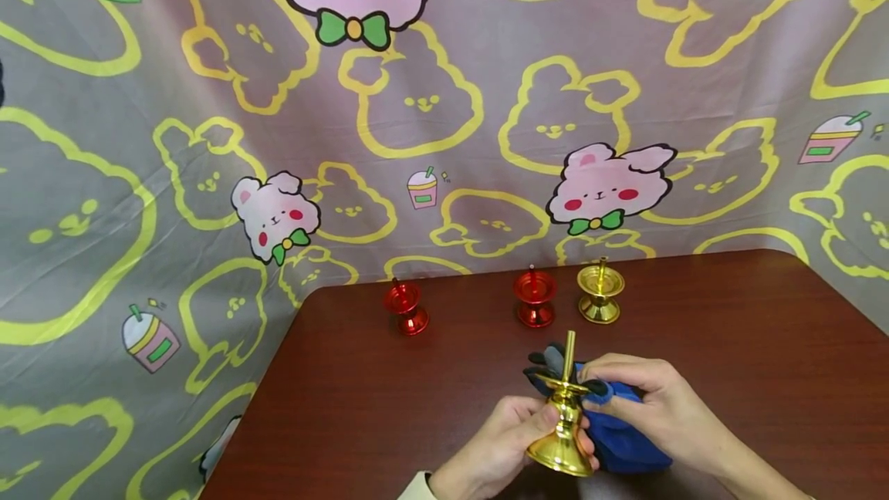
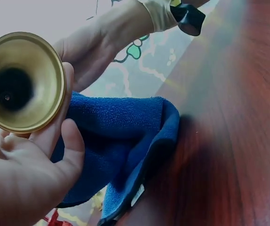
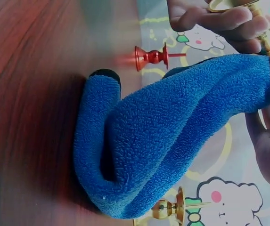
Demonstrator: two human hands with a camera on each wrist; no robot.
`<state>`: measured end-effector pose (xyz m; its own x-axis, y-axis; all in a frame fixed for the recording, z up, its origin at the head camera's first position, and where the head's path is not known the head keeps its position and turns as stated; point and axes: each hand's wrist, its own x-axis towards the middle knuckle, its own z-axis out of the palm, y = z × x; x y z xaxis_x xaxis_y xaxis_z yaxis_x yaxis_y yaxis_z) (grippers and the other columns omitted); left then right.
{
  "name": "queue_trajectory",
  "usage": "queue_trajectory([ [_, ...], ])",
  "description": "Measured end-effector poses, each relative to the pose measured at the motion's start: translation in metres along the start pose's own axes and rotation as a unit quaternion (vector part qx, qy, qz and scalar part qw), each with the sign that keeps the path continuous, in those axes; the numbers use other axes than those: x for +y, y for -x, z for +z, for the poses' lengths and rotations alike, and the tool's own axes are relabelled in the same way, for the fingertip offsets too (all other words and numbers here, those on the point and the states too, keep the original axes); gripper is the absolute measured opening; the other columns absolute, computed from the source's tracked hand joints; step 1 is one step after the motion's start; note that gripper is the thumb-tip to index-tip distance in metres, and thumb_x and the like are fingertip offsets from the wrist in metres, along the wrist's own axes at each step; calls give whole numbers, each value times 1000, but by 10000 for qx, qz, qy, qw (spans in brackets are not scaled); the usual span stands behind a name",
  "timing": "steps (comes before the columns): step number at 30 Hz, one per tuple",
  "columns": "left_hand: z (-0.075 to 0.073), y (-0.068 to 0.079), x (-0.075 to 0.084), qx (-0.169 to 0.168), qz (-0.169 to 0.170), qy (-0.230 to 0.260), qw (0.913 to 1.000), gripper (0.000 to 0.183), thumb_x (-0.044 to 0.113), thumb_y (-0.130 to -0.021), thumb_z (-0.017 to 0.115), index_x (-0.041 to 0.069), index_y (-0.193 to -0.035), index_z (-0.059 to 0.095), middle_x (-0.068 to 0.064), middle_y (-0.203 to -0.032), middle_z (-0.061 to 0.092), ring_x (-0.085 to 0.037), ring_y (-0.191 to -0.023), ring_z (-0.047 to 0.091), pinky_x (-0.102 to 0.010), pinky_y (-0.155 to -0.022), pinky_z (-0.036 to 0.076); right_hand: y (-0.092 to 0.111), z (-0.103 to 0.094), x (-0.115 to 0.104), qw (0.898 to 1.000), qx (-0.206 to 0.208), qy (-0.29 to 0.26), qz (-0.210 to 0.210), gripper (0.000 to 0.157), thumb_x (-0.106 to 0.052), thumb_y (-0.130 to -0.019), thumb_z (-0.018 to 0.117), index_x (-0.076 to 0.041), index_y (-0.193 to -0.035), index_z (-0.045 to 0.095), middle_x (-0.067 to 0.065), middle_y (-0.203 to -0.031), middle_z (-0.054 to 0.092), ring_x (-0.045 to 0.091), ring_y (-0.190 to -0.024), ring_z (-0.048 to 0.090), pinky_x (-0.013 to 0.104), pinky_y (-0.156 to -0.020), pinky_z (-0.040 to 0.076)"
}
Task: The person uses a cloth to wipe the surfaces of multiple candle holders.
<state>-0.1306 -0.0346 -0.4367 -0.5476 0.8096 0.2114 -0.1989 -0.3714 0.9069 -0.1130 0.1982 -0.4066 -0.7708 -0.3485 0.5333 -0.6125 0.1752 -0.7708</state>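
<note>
My left hand [image 1: 503, 432] grips a gold candle holder [image 1: 562, 446] by its stem, spike up, tilted slightly above the table's near side. The left wrist view looks into the hollow underside of its base [image 2: 44, 94]. A blue towel [image 1: 628, 442] with a dark edge is pinched in my right hand [image 1: 667, 400], right beside the candle holder. Part of the cloth bunches around the dish below the spike, and the rest hangs down. The right wrist view shows the towel [image 3: 158, 132] folded and draped, its fluffy side facing the camera.
Toward the back of the brown table [image 1: 333, 400] stand a red candle holder [image 1: 411, 319] on the left, another red candle holder [image 1: 535, 311] near the middle and a gold candle holder [image 1: 599, 305] next to it. A patterned curtain [image 1: 479, 176] hangs behind the table.
</note>
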Motion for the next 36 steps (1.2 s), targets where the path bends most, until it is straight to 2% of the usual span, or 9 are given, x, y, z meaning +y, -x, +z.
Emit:
queue_trajectory([
  [6,0,-2,2,235,25,-292,9993,51,21,-109,45,-30,-115,49,-59,-103,42,-13,-90,71,-28,-79,56,-3,2,3,9979,-22,-75,-644,43,19,-79,73,-5,-115,71,8,-110,71,17,-103,67,23,-88,52],
  [15,-2,-3,1,891,107,-1233,9883,39,16,-103,58,-22,-112,62,-50,-98,56,-7,-84,69,-24,-74,56,-8,7,8,9889,65,617,-1351,51,19,-69,80,-6,-113,72,6,-106,71,15,-96,67,19,-86,51],
  [18,-1,-4,-1,1322,201,-1858,9735,32,13,-100,62,-18,-105,68,-40,-93,65,-4,-81,68,-21,-71,55,-10,8,8,9871,43,893,-1328,51,18,-69,81,-9,-111,72,2,-104,71,13,-93,67,19,-84,51],
  [22,1,-6,-4,1962,279,-3020,9325,23,17,-94,71,-6,-91,75,-14,-76,72,5,-67,59,-12,-58,47,-10,10,10,9847,31,1144,-1316,51,18,-68,82,-11,-109,72,-1,-102,70,10,-90,66,17,-81,51],
  [24,2,-7,-5,2183,442,-3793,8981,22,24,-92,74,3,-84,75,2,-67,67,10,-60,50,-10,-50,40,-10,12,12,9833,78,1230,-1340,51,18,-67,82,-9,-108,72,0,-102,70,11,-89,66,16,-81,51],
  [26,3,-8,-6,2385,619,-4697,8477,25,33,-90,75,11,-77,73,13,-59,59,13,-54,42,-10,-45,34,-9,15,14,9810,158,1401,-1331,50,18,-65,83,-8,-107,72,1,-102,70,11,-90,66,14,-81,50],
  [28,3,-9,-7,2595,786,-5738,7728,29,43,-87,75,19,-72,69,19,-54,52,12,-51,36,-12,-47,31,-9,19,13,9769,287,1701,-1265,48,16,-65,84,-8,-106,73,-1,-101,69,10,-88,65,12,-79,49],
  [33,2,-14,-10,2697,1190,-7737,5607,35,53,-81,77,20,-77,69,13,-54,59,1,-46,43,-23,-59,27,-11,32,5,9540,622,2847,-708,37,4,-68,87,-14,-97,75,-12,-98,66,4,-83,62,16,-70,51],
  [36,0,-17,-12,2571,1372,-8233,4871,38,51,-77,82,15,-82,71,8,-56,62,-4,-46,51,-27,-61,27,-12,39,2,9405,725,3305,-306,32,0,-69,88,-17,-92,75,-13,-95,67,3,-83,62,24,-67,54],
])
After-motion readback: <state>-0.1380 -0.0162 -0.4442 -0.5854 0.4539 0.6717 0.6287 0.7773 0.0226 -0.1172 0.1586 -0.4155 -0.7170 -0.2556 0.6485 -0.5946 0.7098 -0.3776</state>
